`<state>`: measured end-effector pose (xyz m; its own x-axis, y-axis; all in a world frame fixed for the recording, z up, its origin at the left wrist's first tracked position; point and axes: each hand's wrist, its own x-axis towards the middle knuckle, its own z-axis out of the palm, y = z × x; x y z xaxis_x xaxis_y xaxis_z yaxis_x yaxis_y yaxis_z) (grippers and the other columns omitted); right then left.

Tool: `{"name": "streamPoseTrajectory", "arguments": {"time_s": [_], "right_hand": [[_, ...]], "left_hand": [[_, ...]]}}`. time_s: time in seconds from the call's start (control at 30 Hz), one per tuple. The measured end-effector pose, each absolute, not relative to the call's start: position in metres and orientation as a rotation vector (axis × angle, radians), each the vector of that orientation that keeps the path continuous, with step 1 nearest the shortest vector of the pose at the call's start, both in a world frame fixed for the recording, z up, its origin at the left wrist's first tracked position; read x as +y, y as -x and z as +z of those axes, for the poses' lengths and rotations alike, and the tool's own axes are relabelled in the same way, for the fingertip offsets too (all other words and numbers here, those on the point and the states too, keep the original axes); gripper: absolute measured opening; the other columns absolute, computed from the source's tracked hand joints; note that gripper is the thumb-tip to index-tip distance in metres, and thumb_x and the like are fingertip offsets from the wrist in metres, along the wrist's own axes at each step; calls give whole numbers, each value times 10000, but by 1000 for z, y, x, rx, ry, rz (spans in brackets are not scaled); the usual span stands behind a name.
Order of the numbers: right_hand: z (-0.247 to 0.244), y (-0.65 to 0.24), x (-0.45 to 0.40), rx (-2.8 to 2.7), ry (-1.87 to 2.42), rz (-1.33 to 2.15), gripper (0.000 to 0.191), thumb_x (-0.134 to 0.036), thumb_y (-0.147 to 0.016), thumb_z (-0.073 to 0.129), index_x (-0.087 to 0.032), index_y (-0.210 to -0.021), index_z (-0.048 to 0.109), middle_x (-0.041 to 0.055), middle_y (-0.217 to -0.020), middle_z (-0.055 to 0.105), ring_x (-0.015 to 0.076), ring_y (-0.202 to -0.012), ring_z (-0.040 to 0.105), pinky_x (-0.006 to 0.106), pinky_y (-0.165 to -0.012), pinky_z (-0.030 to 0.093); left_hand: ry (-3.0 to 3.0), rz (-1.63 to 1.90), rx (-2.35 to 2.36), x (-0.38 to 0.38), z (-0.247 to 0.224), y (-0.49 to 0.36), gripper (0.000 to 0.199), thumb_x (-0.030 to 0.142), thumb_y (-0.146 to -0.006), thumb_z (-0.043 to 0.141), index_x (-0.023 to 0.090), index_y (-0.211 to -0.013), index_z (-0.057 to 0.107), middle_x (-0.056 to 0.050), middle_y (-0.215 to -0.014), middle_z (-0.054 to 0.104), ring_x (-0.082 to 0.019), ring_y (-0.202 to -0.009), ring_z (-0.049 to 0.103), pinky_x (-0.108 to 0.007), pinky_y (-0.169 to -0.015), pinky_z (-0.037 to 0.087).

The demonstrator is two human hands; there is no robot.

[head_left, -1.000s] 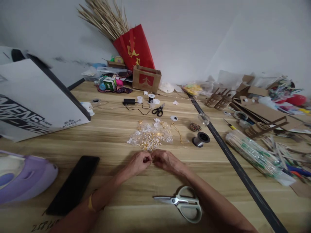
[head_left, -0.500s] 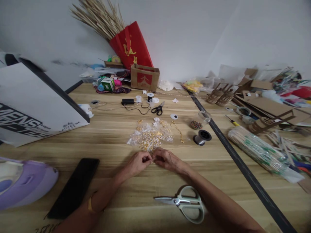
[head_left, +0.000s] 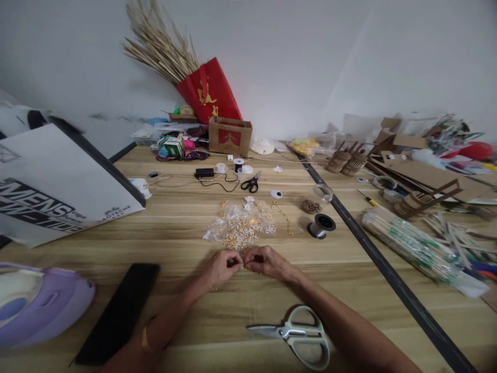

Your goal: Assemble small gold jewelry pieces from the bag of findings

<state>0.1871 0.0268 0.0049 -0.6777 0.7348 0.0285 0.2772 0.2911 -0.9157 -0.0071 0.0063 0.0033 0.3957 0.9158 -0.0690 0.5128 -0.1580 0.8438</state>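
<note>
While our left hand (head_left: 223, 269) and right hand (head_left: 269, 263) sit nearly tip to tip, fingers pinched narrow, that gold-and-silver pile of bits (head_left: 241, 232) lies just beyond them; honestly, we can't tell what's in the pinch.

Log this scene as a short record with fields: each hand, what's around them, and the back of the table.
Left hand: fingertips pinched; anything held is too small to tell
Right hand: also pinched, close beside the left
Beyond hands: pile of small gold and silvery pieces
Between forearms: light-handled scissors
Right of pile: gold chain, dark-rimmed spool
Back: red bag holding dry stalks
</note>
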Motion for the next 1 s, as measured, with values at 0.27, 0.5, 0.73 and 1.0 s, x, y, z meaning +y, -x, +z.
{"name": "streamPoseTrajectory", "arguments": {"time_s": [0.27,0.5,0.73,1.0], "right_hand": [[25,-188,20,-2050,1076,812,232,-184,-816,523,-174,-1047,544,51,-991,578,65,-534,447,195,-517,371],[21,-177,6,-2326,910,764,189,-140,-858,475,-185,-1037,513,57,-904,594,152,-771,570,236,-677,437],[17,-177,8,-2391,963,792,133,-163,-893,457,-174,-856,584,45,-801,598,133,-684,542,221,-640,403],[23,-181,14,-2260,1052,994,152,-191,-859,478,-144,-804,612,6,-697,584,108,-616,489,200,-577,356]], "left_hand": [[-1797,603,1239,5,5,8,101,188,-735,559,135,-694,635,2,-632,604,-113,-593,523,-193,-552,400],[-1803,618,1263,5,1,7,79,173,-725,562,134,-697,625,5,-626,595,-114,-586,518,-200,-557,391],[-1801,622,1256,6,-4,9,98,182,-728,557,133,-685,630,12,-594,576,-109,-568,498,-193,-535,374],[-1719,644,1218,7,0,9,130,202,-725,548,113,-707,642,2,-601,574,-109,-563,489,-199,-536,364]]}}
